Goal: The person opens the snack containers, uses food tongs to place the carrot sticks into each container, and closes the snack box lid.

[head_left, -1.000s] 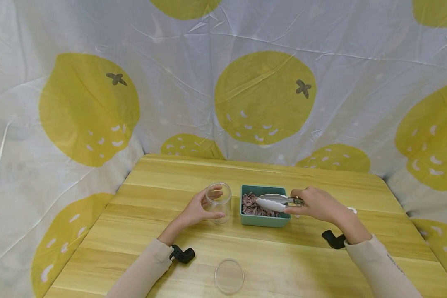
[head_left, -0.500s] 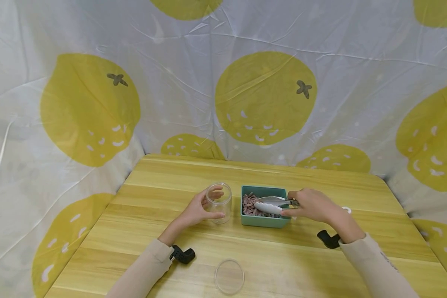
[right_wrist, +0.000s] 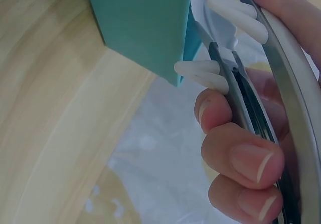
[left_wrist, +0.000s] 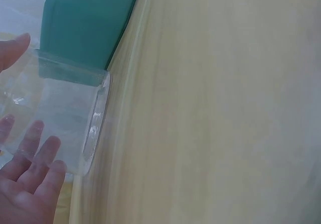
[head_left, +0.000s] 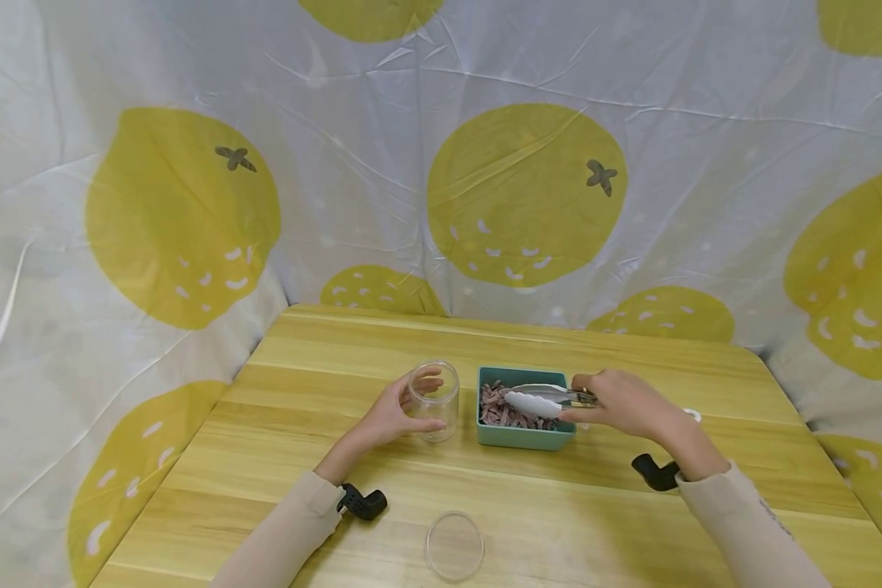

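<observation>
In the head view my left hand [head_left: 385, 418] holds a clear, lidless jar [head_left: 441, 414] upright on the table, thumb on the near side and fingers round the far side. The left wrist view shows those fingers [left_wrist: 41, 156] through the jar's wall. My right hand [head_left: 625, 402] grips metal tongs [head_left: 535, 404] with white scalloped tips. Those tips are down inside a green rectangular container [head_left: 525, 439], among brownish-purple shredded pieces [head_left: 494, 402]. Whether they pinch any pieces cannot be made out. In the right wrist view the fingers wrap the tongs' arms [right_wrist: 293, 83].
A clear round disc [head_left: 454, 547], like a lid, lies on the wooden table [head_left: 559, 523] near its front. The jar stands just left of the green container. A lemon-print curtain [head_left: 353, 196] hangs behind and beside the table. Black camera mounts [head_left: 363, 501] sit at both wrists.
The tongs shifted slightly left within the container, then back right with my right hand. My left hand and the jar stay in place.
</observation>
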Demonstrator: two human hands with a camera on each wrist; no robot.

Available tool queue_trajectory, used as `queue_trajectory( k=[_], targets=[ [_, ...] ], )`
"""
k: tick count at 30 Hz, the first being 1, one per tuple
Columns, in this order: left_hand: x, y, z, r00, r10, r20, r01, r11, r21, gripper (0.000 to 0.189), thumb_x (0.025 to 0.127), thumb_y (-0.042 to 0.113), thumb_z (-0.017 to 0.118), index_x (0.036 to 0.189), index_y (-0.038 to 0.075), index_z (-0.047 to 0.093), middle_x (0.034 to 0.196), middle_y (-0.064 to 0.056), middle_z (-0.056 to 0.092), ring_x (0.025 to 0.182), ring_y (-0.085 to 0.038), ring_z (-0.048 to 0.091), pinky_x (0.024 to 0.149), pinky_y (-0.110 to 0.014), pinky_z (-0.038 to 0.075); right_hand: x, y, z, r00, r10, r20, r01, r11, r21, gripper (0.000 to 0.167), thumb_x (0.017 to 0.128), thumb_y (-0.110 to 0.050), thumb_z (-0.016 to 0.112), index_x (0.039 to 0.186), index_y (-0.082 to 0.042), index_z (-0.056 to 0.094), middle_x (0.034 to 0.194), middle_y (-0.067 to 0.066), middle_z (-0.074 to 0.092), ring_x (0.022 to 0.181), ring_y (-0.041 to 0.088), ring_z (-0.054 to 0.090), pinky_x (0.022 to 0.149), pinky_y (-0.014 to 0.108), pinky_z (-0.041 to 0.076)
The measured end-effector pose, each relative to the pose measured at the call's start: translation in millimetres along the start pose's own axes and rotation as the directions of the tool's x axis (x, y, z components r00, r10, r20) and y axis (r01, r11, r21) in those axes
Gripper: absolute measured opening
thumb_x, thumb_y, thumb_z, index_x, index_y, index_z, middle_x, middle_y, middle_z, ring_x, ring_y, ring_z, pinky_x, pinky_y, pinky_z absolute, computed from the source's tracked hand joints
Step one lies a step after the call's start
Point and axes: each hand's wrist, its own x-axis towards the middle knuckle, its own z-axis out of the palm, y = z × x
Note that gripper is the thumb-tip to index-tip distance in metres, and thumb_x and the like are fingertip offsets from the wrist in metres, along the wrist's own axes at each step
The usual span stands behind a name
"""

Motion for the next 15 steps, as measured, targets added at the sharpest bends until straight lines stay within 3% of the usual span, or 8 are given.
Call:
queue_trajectory(
  k=[10,15],
  targets=[
    [0.9,-0.8,0.1,1.0,-0.003,-0.004,0.003,1.0,-0.006,0.08,0.078,0.006,0.086,0.147,0.011,0.046,0.143,-0.02,0.052,0.134,-0.03,0.047,0.112,-0.053,0.033,-5.5,1,-12,1.0,-0.011,-0.023,0.012,0.998,0.062,0.054,0.093,-0.053,0.064,0.113,-0.003,0.067,0.067,-0.009,0.057,0.054,0.003,0.048,0.067,0.033,0.05],
    [0.6,-2.6,-0.3,1.0,0.004,-0.004,-0.004,1.0,-0.01,0.08,0.078,0.005,0.086,0.147,0.01,0.046,0.143,-0.02,0.052,0.135,-0.031,0.047,0.112,-0.053,0.033,-6.6,1,-17,1.0,-0.001,-0.031,0.003,0.997,0.08,0.056,0.093,-0.054,0.064,0.116,-0.003,0.067,0.077,-0.008,0.064,0.062,0.003,0.054,0.071,0.037,0.052]
  ],
)
